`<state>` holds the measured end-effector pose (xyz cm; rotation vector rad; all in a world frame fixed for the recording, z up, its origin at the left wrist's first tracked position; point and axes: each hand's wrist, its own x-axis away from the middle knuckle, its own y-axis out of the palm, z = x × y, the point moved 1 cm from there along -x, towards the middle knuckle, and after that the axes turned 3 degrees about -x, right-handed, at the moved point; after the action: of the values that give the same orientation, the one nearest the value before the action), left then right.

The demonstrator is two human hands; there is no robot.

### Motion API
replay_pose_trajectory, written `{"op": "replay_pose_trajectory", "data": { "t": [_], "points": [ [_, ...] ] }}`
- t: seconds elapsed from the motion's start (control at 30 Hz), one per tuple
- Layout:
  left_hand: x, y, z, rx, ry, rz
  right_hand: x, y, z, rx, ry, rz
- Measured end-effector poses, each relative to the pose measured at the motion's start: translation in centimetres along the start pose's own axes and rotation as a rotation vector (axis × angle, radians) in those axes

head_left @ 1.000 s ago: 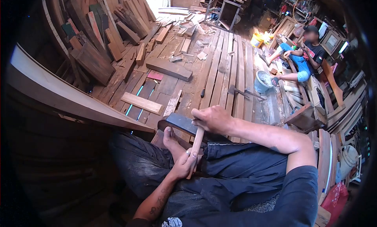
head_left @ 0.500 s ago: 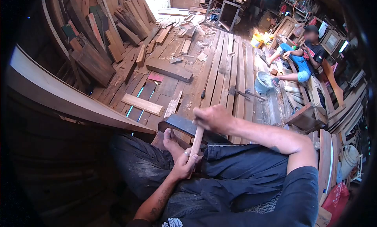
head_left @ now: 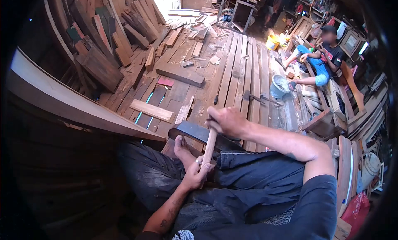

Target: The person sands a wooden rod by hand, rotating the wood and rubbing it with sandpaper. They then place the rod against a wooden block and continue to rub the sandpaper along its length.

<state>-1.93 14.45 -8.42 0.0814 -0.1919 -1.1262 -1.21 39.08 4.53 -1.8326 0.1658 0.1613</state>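
Observation:
A pale wooden stick [head_left: 209, 146] slants up from my lap. My left hand [head_left: 196, 175] is wrapped around its lower part, a ring on one finger. At the upper end my right hand [head_left: 230, 121] is closed over the stick, fingers curled around it and slightly blurred. Whether anything thin lies between those fingers and the wood I cannot tell. Behind the stick lies a dark, flat-topped block [head_left: 192, 131], with my bare foot [head_left: 180, 145] against its near side.
A pale board [head_left: 151, 110] and a thick beam [head_left: 180, 77] lie on the plank floor. Beyond my right hand are a hatchet [head_left: 248, 96] and a bucket [head_left: 280, 85]. Another person [head_left: 321, 61] sits at the right. Lumber leans at the left; a curved panel [head_left: 74, 103] stands close by.
My right hand has shifted slightly along the top of the stick, its fingers turned a little. My left hand keeps its hold. The view has moved slightly; someone's legs show at the back.

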Motion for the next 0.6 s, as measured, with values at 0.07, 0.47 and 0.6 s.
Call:
{"op": "replay_pose_trajectory", "data": {
  "t": [0.07, 0.47, 0.6],
  "points": [
    [-0.1, 0.2, -0.4, 0.012, 0.002, 0.004, 0.2, 0.0, 0.0, 0.057, -0.052, -0.054],
    [0.0, -0.1, 0.2, -0.006, -0.019, -0.002, -0.7, -0.5, 0.5, 0.056, -0.082, -0.031],
    [-0.1, 0.0, 0.0, 0.005, -0.001, -0.009, 0.2, 0.1, 0.2, 0.072, -0.107, -0.054]
  ]
}}
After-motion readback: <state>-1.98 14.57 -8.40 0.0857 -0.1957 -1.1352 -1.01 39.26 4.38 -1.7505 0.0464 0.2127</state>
